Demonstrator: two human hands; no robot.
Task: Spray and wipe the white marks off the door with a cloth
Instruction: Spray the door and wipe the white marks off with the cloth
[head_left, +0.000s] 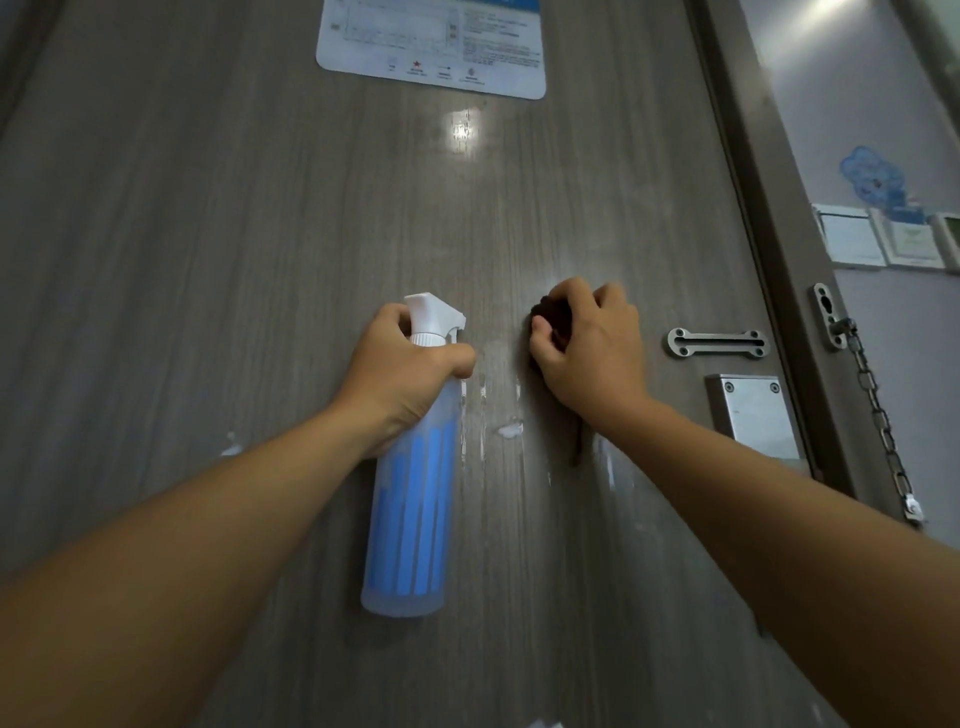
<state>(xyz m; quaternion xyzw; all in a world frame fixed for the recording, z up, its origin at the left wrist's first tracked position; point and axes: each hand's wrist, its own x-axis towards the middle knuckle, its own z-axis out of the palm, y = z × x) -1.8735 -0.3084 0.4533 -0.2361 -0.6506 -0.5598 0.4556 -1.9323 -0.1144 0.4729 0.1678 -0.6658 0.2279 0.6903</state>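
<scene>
— Head view: my left hand (410, 374) grasps the spray bottle (410, 499) at its neck, just left of the white marks (509, 428) on the door (208, 234).

— And the cloth (553, 319)?

— Bunched in my right hand (587, 353), just above those marks. Soft, light; I'd keep it wadded.

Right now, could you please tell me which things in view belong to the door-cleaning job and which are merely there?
Job: translucent blue-labelled spray bottle in left hand; dark bunched cloth in right hand; white marks; grey wood-grain door.

Merely there: white printed notice; metal door chain; steel lock plate.
</scene>
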